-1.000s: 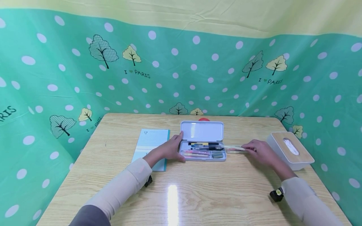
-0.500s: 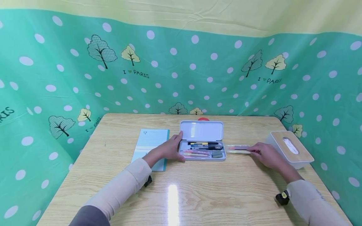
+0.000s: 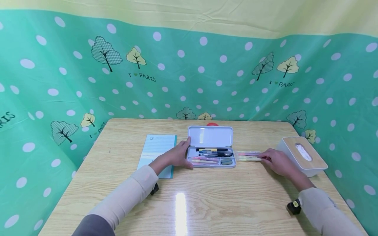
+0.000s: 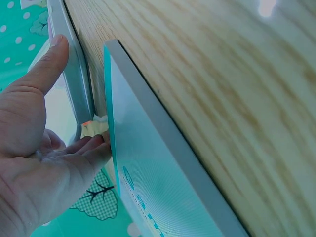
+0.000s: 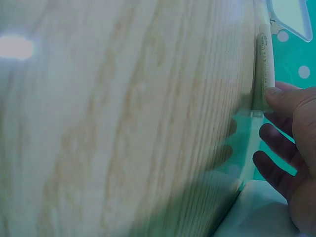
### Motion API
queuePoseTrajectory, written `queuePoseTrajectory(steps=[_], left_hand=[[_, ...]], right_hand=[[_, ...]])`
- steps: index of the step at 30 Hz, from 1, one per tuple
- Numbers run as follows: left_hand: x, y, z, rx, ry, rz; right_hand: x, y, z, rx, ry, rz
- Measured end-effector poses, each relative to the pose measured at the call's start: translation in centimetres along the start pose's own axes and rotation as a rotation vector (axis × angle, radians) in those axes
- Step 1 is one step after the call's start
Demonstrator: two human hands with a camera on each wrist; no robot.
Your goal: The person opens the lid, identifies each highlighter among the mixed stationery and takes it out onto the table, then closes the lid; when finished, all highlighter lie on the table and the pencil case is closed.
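Observation:
A pale lavender pencil case (image 3: 211, 136) stands with its lid up in the middle of the table. Dark pens (image 3: 214, 154), a clear pack of pink pens (image 3: 203, 160) and a grey eraser (image 3: 226, 162) lie inside. My left hand (image 3: 177, 154) rests against the case's left end, thumb stretched along the front corner and fingers at the back in the left wrist view. To the right of the case, a clear pack of pastel pens (image 3: 247, 156) lies on the tabletop. My right hand (image 3: 276, 160) pinches its right end between thumb and forefinger; the other fingers are spread loosely below.
A lined notepad (image 3: 156, 146) lies left of the case, partly beneath my left forearm. A tissue box (image 3: 305, 155) with a wooden top stands close behind my right hand. Something red (image 3: 212, 124) peeks out behind the lid.
The pen pack in my right hand has come down and right, from overlapping the case's right end to lying flat beside it. My left hand keeps its place at the case.

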State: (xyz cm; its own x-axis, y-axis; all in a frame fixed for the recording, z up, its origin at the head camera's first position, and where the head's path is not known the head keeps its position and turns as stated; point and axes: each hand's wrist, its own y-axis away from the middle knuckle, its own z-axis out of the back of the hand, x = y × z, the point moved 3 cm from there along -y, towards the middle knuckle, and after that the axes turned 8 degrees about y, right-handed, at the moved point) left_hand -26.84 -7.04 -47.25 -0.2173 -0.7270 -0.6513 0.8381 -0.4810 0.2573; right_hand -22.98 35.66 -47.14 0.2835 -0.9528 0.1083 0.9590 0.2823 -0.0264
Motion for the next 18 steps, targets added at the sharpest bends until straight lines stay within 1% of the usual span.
queuePoseTrajectory(steps=[9,18], left_hand=[[-0.06,0.01,-0.04,-0.003,0.001,0.005],[0.03,-0.07,-0.11,-0.008,0.005,-0.005]], right_hand=[[0.3,-0.32,0.06,0.019,0.007,-0.04],[0.41,-0.56,-0.03,0.033,0.037,-0.074]])
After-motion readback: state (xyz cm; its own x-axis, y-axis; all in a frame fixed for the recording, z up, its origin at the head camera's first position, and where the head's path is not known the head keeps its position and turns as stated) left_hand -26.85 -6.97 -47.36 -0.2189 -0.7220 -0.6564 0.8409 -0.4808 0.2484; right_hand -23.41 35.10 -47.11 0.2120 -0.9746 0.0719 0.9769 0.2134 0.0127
